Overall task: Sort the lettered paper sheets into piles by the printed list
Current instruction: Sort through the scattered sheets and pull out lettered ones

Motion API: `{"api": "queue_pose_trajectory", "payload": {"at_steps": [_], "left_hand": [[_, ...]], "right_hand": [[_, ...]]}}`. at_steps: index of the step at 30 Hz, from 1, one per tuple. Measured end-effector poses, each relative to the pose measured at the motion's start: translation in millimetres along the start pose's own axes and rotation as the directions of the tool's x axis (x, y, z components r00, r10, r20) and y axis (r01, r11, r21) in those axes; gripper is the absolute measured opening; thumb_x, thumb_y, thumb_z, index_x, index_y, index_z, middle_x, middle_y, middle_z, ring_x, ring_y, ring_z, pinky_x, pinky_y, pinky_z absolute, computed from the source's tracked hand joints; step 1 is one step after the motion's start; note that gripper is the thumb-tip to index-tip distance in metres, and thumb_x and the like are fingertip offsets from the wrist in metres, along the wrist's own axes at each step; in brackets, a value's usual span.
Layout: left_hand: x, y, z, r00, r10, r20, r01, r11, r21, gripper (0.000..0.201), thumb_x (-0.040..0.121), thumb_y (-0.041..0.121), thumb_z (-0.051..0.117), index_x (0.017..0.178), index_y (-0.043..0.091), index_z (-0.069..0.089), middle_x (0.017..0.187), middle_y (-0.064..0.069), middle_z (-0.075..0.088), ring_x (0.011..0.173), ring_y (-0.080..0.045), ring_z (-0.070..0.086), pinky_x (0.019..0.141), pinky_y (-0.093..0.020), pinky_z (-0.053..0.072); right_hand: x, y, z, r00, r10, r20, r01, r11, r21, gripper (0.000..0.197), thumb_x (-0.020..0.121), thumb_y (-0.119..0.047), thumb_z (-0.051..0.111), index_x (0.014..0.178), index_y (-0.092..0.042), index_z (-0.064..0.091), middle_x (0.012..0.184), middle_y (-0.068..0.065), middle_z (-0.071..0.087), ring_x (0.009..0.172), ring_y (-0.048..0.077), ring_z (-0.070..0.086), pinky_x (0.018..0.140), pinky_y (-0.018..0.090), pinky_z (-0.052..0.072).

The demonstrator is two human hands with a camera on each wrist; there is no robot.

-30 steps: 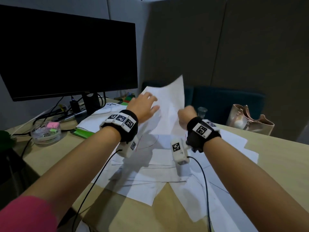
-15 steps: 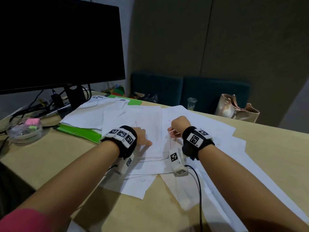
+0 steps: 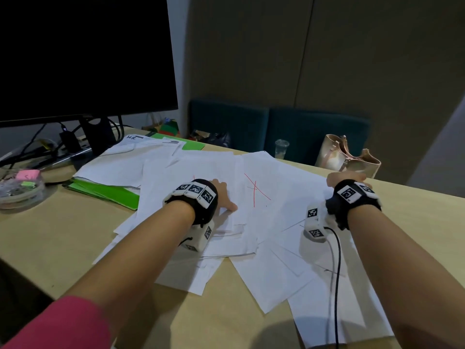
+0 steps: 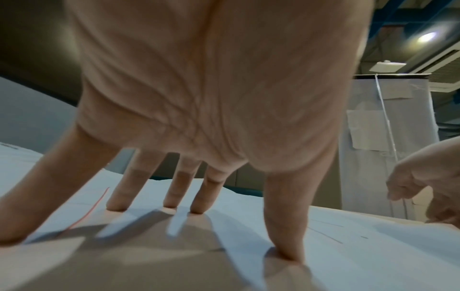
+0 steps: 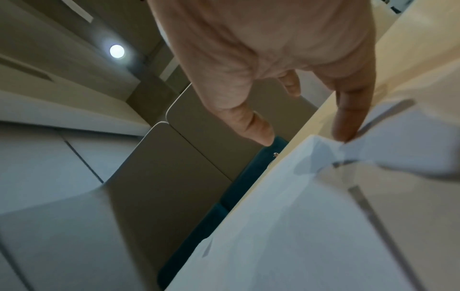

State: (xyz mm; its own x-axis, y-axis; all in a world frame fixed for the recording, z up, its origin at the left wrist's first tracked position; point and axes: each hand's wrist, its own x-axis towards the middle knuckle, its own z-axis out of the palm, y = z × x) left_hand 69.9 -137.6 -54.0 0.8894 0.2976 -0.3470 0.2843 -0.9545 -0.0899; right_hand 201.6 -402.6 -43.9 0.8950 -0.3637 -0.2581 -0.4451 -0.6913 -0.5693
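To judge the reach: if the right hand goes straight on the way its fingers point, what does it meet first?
Probably the beige leather handbag beyond the right hand; before it only bare wooden table, though depth is unclear.

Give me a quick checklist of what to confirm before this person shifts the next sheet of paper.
1. Left hand flat on the middle sheets, fingers straight: ok.
2. Right hand has a grip on a sheet: not ok; one fingertip merely touches a paper edge near the far table edge.
3. Letter on the top sheet readable: cannot tell; only red strokes show.
4. Printed list in sight: cannot tell.
5. Separate piles formed: not ok; the sheets overlap loosely.
6. Wrist cable off the papers: not ok; it trails across them.
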Motion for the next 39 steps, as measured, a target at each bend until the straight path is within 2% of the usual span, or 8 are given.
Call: {"api": "queue_pose_trajectory", "payload": {"at_steps": [6, 11, 16, 20, 22, 27, 32, 39], "left_hand": [[-1, 3, 2, 1.0, -0.026, 0.001, 0.026, 0.999, -0.03, 0.082, 0.084, 0.062, 0.057, 0.143, 0.012, 0.029, 0.147, -0.012, 0.03, 0.131, -0.035, 0.039, 0.101, -0.046, 0.037], [-2, 3, 2, 0.999, -0.03, 0.012, 0.031, 0.998, -0.047, 0.083, 0.084, 0.061, 0.057, 0.144, 0.012, 0.028, 0.147, -0.012, 0.028, 0.131, -0.035, 0.039, 0.101, -0.046, 0.038], [-2, 3, 2, 0.999, -0.032, 0.022, 0.033, 0.998, -0.058, 0.083, 0.083, 0.061, 0.058, 0.144, 0.012, 0.027, 0.148, -0.012, 0.028, 0.131, -0.036, 0.039, 0.101, -0.046, 0.039], [-2, 2, 2, 0.999, -0.034, 0.024, 0.036, 0.998, -0.06, 0.083, 0.083, 0.06, 0.058, 0.144, 0.012, 0.027, 0.147, -0.012, 0.028, 0.131, -0.036, 0.039, 0.101, -0.047, 0.039], [-2, 2, 2, 0.999, -0.034, 0.024, 0.035, 0.998, -0.059, 0.083, 0.083, 0.06, 0.058, 0.143, 0.012, 0.028, 0.147, -0.012, 0.028, 0.13, -0.036, 0.039, 0.1, -0.046, 0.039], [-4, 2, 4, 0.999, -0.034, 0.02, 0.035, 0.998, -0.059, 0.08, 0.083, 0.06, 0.057, 0.141, 0.012, 0.03, 0.145, -0.012, 0.03, 0.128, -0.037, 0.041, 0.099, -0.046, 0.04], [-6, 3, 4, 0.999, -0.034, 0.007, 0.034, 0.997, -0.073, 0.078, 0.084, 0.058, 0.057, 0.14, 0.011, 0.032, 0.144, -0.012, 0.031, 0.127, -0.036, 0.042, 0.096, -0.044, 0.04], [-9, 3, 4, 0.999, -0.034, -0.017, 0.032, 0.995, -0.097, 0.078, 0.084, 0.059, 0.057, 0.14, 0.011, 0.032, 0.144, -0.012, 0.033, 0.128, -0.035, 0.042, 0.1, -0.047, 0.04]], "right_hand": [[111, -5, 37, 0.994, -0.035, 0.102, 0.055, 0.98, -0.192, 0.099, 0.04, -0.039, 0.066, 0.132, -0.009, 0.044, 0.134, 0.016, 0.049, 0.122, 0.037, 0.048, 0.102, 0.049, 0.039], [16, -18, 10, 0.961, -0.121, 0.25, 0.193, 0.938, -0.287, 0.045, 0.084, -0.024, 0.064, 0.126, -0.01, 0.053, 0.138, 0.015, 0.046, 0.126, 0.035, 0.045, 0.102, 0.038, 0.041], [31, -19, 30, 0.895, -0.283, 0.344, 0.362, 0.913, -0.189, 0.047, 0.089, -0.008, 0.054, 0.134, 0.004, 0.046, 0.138, 0.017, 0.048, 0.119, 0.031, 0.05, 0.051, 0.009, 0.04], [27, -18, 33, 0.965, -0.235, 0.12, 0.244, 0.968, -0.066, 0.037, 0.086, -0.014, 0.051, 0.122, -0.004, 0.056, 0.124, 0.019, 0.058, 0.115, 0.037, 0.055, 0.094, 0.045, 0.046], [18, -20, 27, 0.974, -0.226, 0.024, 0.227, 0.973, -0.047, 0.032, 0.083, -0.015, 0.046, 0.112, -0.005, 0.057, 0.115, 0.018, 0.061, 0.112, 0.039, 0.056, 0.1, 0.055, 0.04], [-21, -36, 4, 0.91, -0.363, -0.201, 0.375, 0.927, 0.023, 0.01, 0.085, -0.013, 0.048, 0.079, -0.006, 0.05, 0.093, 0.011, 0.063, 0.096, 0.035, 0.055, 0.103, 0.052, 0.034], [-45, -50, -17, 0.809, -0.454, -0.374, 0.456, 0.886, -0.089, 0.022, 0.088, -0.012, 0.049, 0.105, -0.015, 0.061, 0.104, 0.009, 0.065, 0.107, 0.035, 0.056, 0.106, 0.054, 0.017], [-70, -62, -45, 0.68, -0.542, -0.494, 0.592, 0.804, -0.066, 0.023, 0.091, -0.007, 0.047, 0.112, -0.014, 0.055, 0.105, 0.009, 0.064, 0.104, 0.032, 0.053, 0.102, 0.049, 0.026]]}}
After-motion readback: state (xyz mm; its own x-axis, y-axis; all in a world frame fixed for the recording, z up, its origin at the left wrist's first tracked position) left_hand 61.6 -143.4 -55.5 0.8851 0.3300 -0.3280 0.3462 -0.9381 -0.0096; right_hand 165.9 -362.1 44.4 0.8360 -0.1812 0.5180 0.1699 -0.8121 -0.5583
